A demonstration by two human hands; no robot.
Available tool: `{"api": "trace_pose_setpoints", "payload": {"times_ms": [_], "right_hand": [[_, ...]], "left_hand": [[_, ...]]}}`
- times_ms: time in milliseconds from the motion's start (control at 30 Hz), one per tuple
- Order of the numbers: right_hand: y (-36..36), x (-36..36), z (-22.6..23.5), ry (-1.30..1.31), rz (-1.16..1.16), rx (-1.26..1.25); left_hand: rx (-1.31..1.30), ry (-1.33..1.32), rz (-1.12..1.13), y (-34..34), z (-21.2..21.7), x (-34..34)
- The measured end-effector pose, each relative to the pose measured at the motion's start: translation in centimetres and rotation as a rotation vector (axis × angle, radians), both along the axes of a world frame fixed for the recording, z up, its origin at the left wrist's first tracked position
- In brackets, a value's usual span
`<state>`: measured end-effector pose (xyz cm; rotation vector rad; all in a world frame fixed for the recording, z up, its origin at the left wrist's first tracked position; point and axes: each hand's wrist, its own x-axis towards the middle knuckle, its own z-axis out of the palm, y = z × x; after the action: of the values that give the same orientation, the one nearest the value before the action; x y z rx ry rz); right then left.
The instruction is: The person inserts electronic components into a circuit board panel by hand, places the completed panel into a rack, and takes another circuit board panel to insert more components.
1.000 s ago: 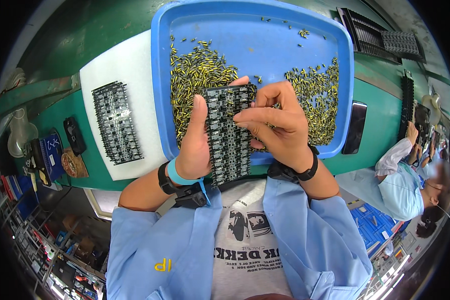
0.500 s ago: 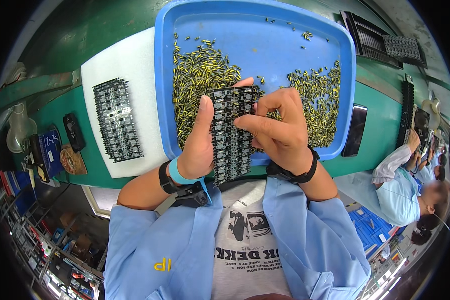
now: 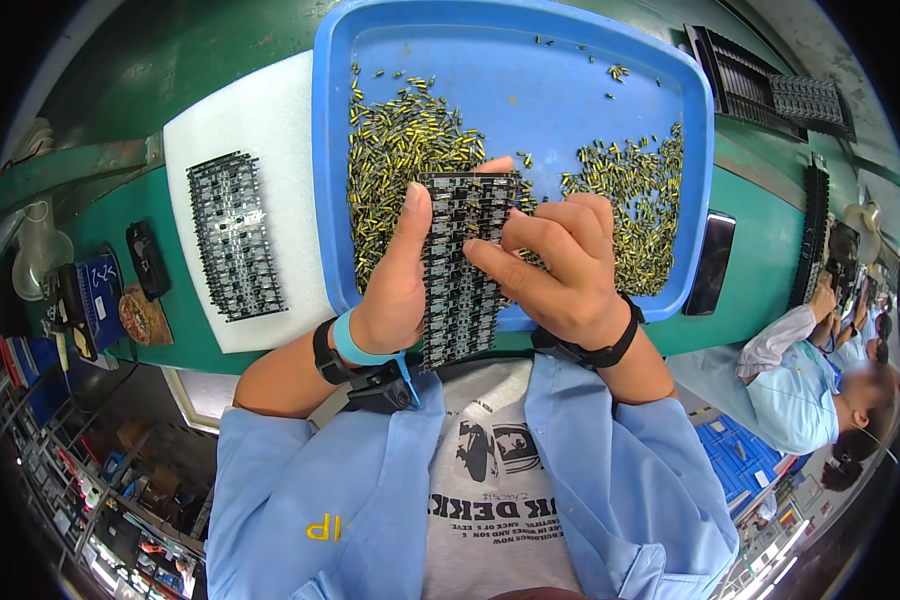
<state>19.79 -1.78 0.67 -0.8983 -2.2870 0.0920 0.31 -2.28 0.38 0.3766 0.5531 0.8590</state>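
Note:
My left hand [image 3: 395, 290] grips a dark circuit board panel [image 3: 460, 275] by its side edges, with the thumb along the left edge and fingertips showing past the top. The panel carries rows of small pale parts and tilts over the near side of a blue tray [image 3: 530, 90]. My right hand [image 3: 565, 265] is closed over the panel's right half, one fingertip pressing on its surface. Whatever those curled fingers hold is hidden or too small to name. Many small yellow-and-black cylindrical components [image 3: 405, 150] lie in the tray, in a left heap and a right heap [image 3: 640, 215].
Left of the tray, more circuit board panels [image 3: 235, 238] lie on a white foam sheet [image 3: 295, 180]. A phone [image 3: 710, 262] rests right of the tray. Black racks [image 3: 740, 80] stand at the far right. A co-worker [image 3: 800, 380] sits to the right along the green bench [image 3: 755, 200].
My right hand's fingers have shifted slightly on the panel, the thumb and forefinger posture changing near its middle. My left hand and the panel stay nearly in place.

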Motion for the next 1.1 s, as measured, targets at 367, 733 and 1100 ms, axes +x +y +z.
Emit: {"api": "trace_pose_setpoints", "payload": {"times_ms": [367,733,1100], "right_hand": [[0.2,-0.6,0.9,0.039,-0.032,-0.151],[0.9,0.9,-1.5,0.237,-0.142,-0.670],[1.0,0.3,-1.3,0.208,0.031,-0.546]], "left_hand": [[-0.089,-0.100,0.096,0.7,-0.5,-0.6],[-0.112,-0.417,0.086,1.8,-0.8,-1.4],[-0.115,-0.328,0.115,1.8,-0.4,-1.2]]}}
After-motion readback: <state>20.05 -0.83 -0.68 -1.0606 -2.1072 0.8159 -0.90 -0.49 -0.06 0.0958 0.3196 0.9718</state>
